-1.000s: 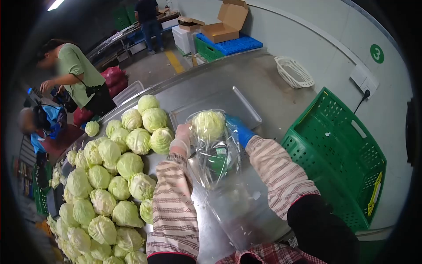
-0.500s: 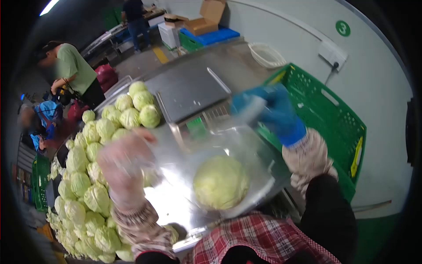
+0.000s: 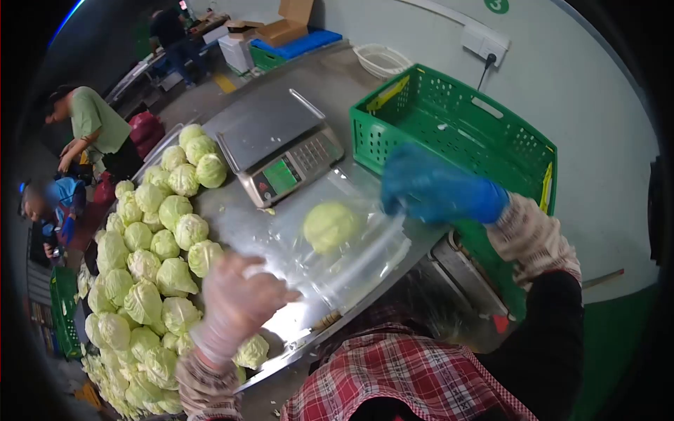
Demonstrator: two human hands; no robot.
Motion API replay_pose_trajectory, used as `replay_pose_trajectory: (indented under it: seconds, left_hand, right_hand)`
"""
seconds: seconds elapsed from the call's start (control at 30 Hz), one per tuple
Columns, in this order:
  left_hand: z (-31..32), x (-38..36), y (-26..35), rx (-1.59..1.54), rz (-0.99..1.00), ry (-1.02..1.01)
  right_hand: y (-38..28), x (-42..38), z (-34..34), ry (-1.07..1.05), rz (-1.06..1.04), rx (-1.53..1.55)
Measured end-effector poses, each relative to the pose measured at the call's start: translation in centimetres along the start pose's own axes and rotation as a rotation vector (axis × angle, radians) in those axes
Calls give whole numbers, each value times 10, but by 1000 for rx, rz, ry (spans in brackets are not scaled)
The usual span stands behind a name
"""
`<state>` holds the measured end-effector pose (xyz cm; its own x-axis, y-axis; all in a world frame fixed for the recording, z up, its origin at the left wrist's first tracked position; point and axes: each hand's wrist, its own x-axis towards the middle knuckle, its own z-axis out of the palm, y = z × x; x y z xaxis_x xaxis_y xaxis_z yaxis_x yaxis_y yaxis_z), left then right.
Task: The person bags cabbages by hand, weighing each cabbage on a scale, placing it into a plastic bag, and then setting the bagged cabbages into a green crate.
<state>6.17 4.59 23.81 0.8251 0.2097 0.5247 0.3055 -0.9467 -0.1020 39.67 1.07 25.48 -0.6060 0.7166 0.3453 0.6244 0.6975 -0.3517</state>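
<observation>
A pale green cabbage [image 3: 328,227] lies on the metal table under clear plastic film [image 3: 375,249], whose creased edges spread toward the table's front. My right hand [image 3: 425,184], in a blue glove, hovers just right of the cabbage above the film's edge. Its fingers are curled in and blurred, and what they hold, if anything, is hidden. Over the table's left part is my left hand [image 3: 246,298] in a thin clear glove, fingers loosely bent and apart, with nothing seen in them. Beside it rises a big heap of cabbages [image 3: 144,266].
Behind the wrapped cabbage stands a weighing scale [image 3: 281,151] with a lit green display. A green crate [image 3: 484,109] is at the right by the wall, near a white basket [image 3: 382,62]. Two people work at the far left; another stands at the back.
My right hand has come lower, and the film now lies flatter around the cabbage. My left hand is lower in view. The camera view has shifted, showing more of the scale and crate.
</observation>
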Motion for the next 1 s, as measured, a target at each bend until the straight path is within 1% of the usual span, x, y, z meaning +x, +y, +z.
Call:
replay_pose_trajectory:
  seconds: [0.03,0.07,0.1,0.17,0.23,0.3,0.33,0.4,0.43,0.47,0.5,0.53,0.6,0.63,0.67,0.7,0.73,0.77,0.8,0.87,0.9,0.93,1.0]
  left_hand:
    - [17,-19,16,-43,-10,-24]
    - [28,-31,30,-157,64,-124]
    - [33,-37,49,-229,6,-242]
    - [61,-50,71,-266,22,-237]
    - [71,-67,99,-324,31,-286]
    - [77,-70,113,-487,150,-242]
    - [75,-74,120,-484,143,-245]
    - [72,-80,136,-396,155,-268]
    - [71,-81,141,-401,124,-278]
    - [72,-82,146,-401,119,-289]
    - [76,-82,150,-396,94,-239]
    - [77,-83,155,-395,71,-190]
    - [74,-83,162,-410,69,-214]
    - [72,-84,166,-384,62,-212]
    - [72,-85,168,-356,49,-204]
    - [74,-87,171,-354,74,-178]
    - [75,-91,174,-373,51,-189]
    - [75,-92,176,-393,54,-198]
    - [76,-92,178,-413,59,-205]
    - [79,-88,180,-367,41,-161]
    - [82,-88,181,-382,38,-123]
    - [84,-86,180,-382,48,-126]
    - [86,-82,180,-364,54,-64]
  right_hand:
    - [-11,-19,8,-49,-27,-96]
    - [-23,-41,19,-146,8,-185]
    - [-31,-60,31,-243,38,-278]
    - [-31,-98,64,-295,90,-322]
    - [-58,-140,94,-344,161,-312]
    - [-69,-161,100,-293,98,-342]
    - [-73,-170,98,-293,91,-338]
    - [-79,-182,87,-320,362,5]
    - [-83,-178,79,-325,354,18]
    - [-87,-169,72,-85,549,167]
    - [-91,-163,71,162,743,314]
    - [-93,-163,84,165,752,324]
    - [-87,-167,121,9,627,108]
    - [-78,-183,126,-405,814,251]
    - [-75,-192,119,-412,810,255]
    - [-73,-200,111,-380,842,224]
    - [-74,-208,108,-361,879,204]
    - [-80,-212,110,119,636,-53]
    - [-101,-175,84,137,715,-65]
    - [-117,-149,99,67,453,197]
    - [-127,-135,114,-36,415,280]
    - [-136,-123,126,-136,374,357]
    - [-139,-116,155,-156,348,389]
